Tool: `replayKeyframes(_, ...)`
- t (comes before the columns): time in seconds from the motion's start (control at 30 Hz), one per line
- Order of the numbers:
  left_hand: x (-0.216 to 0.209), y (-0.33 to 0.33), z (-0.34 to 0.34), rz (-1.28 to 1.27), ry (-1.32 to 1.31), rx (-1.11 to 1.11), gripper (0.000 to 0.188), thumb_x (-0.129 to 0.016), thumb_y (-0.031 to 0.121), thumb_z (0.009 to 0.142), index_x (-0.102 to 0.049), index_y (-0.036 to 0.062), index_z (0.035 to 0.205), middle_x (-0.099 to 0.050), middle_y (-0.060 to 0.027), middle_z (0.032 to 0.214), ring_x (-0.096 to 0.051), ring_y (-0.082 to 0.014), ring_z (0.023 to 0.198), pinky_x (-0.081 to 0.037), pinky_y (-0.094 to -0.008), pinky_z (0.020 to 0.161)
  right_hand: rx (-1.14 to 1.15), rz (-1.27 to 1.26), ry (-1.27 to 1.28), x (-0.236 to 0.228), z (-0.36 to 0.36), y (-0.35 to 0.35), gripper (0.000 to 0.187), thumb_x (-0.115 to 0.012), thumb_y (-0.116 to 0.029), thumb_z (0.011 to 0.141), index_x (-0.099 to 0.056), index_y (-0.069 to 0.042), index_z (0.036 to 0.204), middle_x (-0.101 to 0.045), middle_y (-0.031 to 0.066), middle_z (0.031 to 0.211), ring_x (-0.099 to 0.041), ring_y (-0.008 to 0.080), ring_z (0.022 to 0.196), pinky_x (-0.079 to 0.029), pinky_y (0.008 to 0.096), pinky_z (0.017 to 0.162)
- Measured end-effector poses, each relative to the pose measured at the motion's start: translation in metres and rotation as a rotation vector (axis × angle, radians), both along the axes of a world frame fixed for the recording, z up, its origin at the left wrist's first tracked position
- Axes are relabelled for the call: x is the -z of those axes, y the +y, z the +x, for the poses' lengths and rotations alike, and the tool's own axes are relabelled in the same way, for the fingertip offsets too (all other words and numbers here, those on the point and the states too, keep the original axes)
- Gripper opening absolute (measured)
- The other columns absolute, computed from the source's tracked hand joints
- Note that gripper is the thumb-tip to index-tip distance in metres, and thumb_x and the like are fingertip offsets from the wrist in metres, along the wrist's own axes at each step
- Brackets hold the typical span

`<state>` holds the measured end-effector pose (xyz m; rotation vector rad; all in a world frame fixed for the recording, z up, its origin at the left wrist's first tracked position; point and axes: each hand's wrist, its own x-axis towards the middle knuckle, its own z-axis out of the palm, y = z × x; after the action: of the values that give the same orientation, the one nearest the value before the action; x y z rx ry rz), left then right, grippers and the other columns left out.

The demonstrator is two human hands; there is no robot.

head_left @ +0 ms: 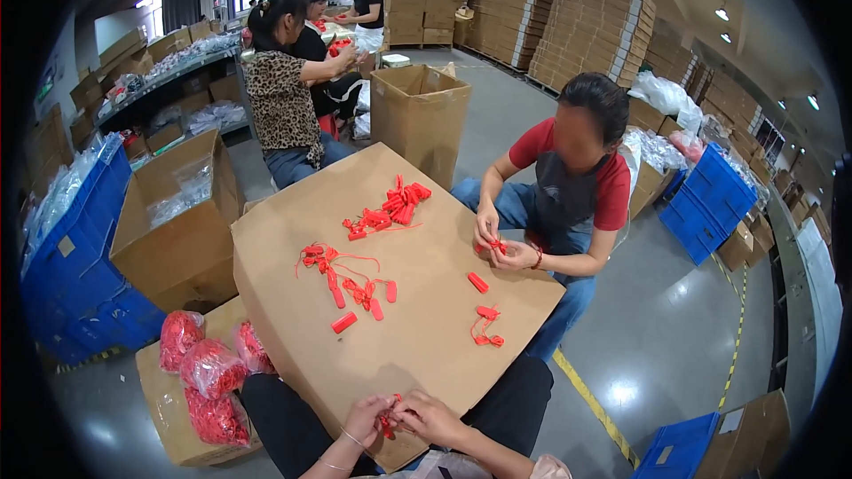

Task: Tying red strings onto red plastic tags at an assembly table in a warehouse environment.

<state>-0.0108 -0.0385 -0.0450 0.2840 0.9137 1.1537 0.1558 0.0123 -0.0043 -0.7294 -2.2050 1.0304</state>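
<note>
At the near edge of the cardboard-topped table (426, 302), my left hand (365, 419) and my right hand (429, 417) meet with pinched fingers. Between them is a small red corded piece (387, 427), mostly hidden by the fingers. Farther up the board lie a loose red block (343, 323), a tangle of red cords with flat red tabs (333, 268), and a pile of red pieces (401, 204). Toward the right are a single red block (477, 282) and a red corded piece (485, 326).
Across the right corner sits a co-worker (568, 177) handling a red piece. Bags of red pieces (213, 368) rest on a carton at my left. An open carton (173, 213) and blue crates (80, 257) stand beyond. A tall carton (417, 115) touches the far side; other people work behind it.
</note>
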Motion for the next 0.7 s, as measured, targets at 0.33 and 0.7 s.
replayKeyframes(0.33, 0.003, -0.006, 0.004, 0.047, 0.35, 0.185, 0.02, -0.056, 0.012, 0.085, -0.061, -0.0017, 0.099, -0.061, -0.0046, 0.08, -0.055, -0.0083, 0.065, -0.046, -0.0198, 0.06, 0.008, -0.846, 0.31, 0.014, 0.0, 0.005, 0.013, -0.05, -0.009, 0.089, -0.05, 0.002, 0.096, -0.062, 0.009, 0.082, -0.062, 0.0129, 0.075, -0.049, 0.0221, 0.066)
replayKeyframes(0.7, -0.018, -0.005, -0.006, 0.092, 0.324, 0.408, 0.016, -0.059, 0.01, 0.083, -0.06, -0.0019, 0.094, -0.057, -0.0022, 0.074, -0.05, -0.0064, 0.06, -0.04, -0.0185, 0.056, -0.063, -1.218, 0.524, 0.026, 0.011, 0.011, 0.013, -0.048, -0.011, 0.09, -0.05, 0.0, 0.097, -0.061, 0.0099, 0.086, -0.062, 0.016, 0.079, -0.05, 0.0251, 0.068)
